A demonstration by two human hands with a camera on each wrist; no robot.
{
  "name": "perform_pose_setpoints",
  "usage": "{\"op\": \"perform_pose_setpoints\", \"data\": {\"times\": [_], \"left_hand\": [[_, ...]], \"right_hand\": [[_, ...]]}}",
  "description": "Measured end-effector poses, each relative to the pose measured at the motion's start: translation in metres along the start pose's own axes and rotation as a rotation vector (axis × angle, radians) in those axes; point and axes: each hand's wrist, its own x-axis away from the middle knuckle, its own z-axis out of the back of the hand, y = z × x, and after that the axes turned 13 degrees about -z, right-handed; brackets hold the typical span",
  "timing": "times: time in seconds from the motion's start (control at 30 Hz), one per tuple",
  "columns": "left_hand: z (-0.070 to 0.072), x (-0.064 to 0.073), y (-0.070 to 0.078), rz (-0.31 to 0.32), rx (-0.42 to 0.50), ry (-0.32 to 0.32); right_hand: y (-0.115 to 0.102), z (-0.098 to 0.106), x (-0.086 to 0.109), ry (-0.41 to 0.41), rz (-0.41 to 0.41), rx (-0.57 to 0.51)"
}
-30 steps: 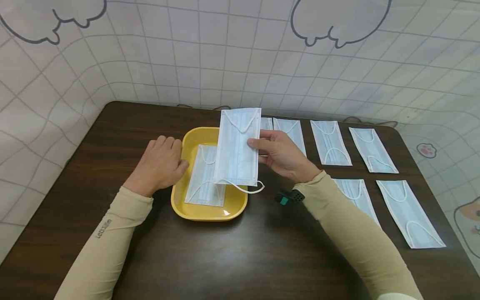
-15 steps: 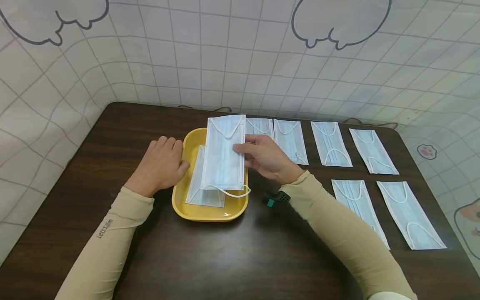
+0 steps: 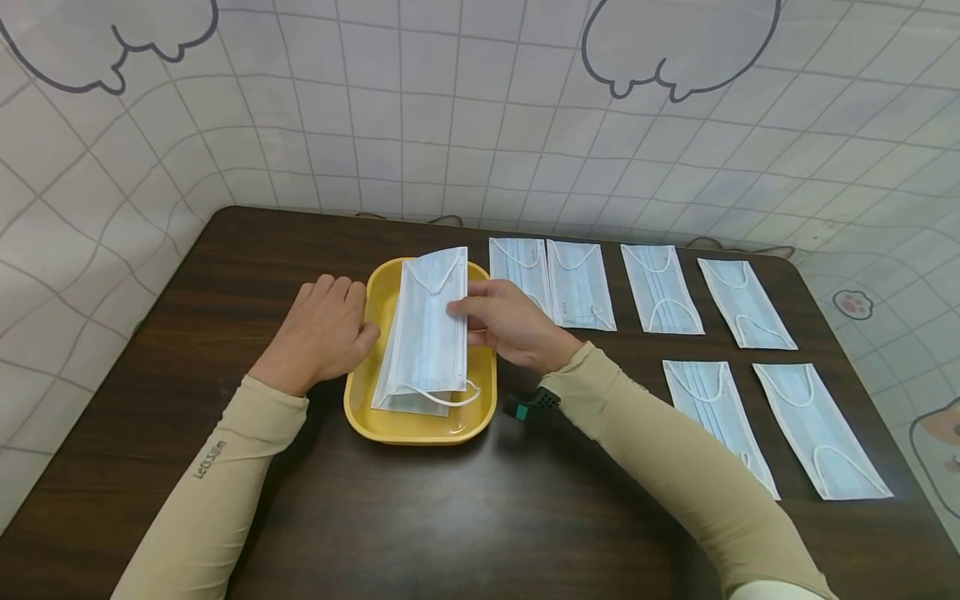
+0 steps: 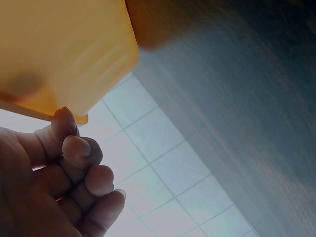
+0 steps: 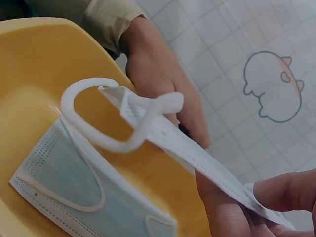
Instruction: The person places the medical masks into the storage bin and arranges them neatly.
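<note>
My right hand [image 3: 519,327] pinches a light blue disposable face mask [image 3: 431,333] by its right edge, thumb on top and fingers beneath. It hangs tilted over a yellow tray [image 3: 420,432], one white ear loop dangling at its near end. Below it, another face mask [image 5: 123,197] lies in the tray, mostly covered in the head view. At the tray's left side, my left hand [image 3: 322,329] grips the rim, thumb over the inside and curled fingers outside. From underneath, the left wrist view shows those fingers [image 4: 98,180] bunched by the tray's edge.
Several more face masks lie flat on the dark wooden table [image 3: 420,533]: a back row including one mask [image 3: 660,287] right of the tray, and two nearer ones, with the right sleeve crossing close to one mask [image 3: 716,412]. A white gridded sheet [image 3: 420,125] rises behind the table.
My right hand has carried its mask left and down, from the tray's right side to over the mask lying inside. The left hand stays on the rim.
</note>
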Motion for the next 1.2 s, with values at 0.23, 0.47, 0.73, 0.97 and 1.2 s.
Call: {"op": "perform_pose_setpoints", "data": {"times": [0.23, 0.47, 0.73, 0.97, 1.2], "left_hand": [[-0.001, 0.0, 0.001, 0.002, 0.007, -0.009], [-0.001, 0.0, 0.0, 0.0, 0.009, 0.002], [-0.001, 0.0, 0.001, -0.011, 0.009, 0.034], [-0.001, -0.001, 0.001, -0.006, 0.001, 0.012], [-0.001, 0.001, 0.0, -0.017, -0.002, 0.025]], "right_hand": [[-0.001, -0.007, -0.002, 0.015, -0.028, 0.032], [-0.004, -0.012, -0.006, 0.017, -0.049, 0.055], [-0.006, -0.018, -0.01, -0.007, -0.069, 0.085], [-0.004, -0.019, -0.011, -0.008, -0.099, 0.078], [-0.007, -0.02, -0.004, -0.059, -0.143, 0.109]]}}
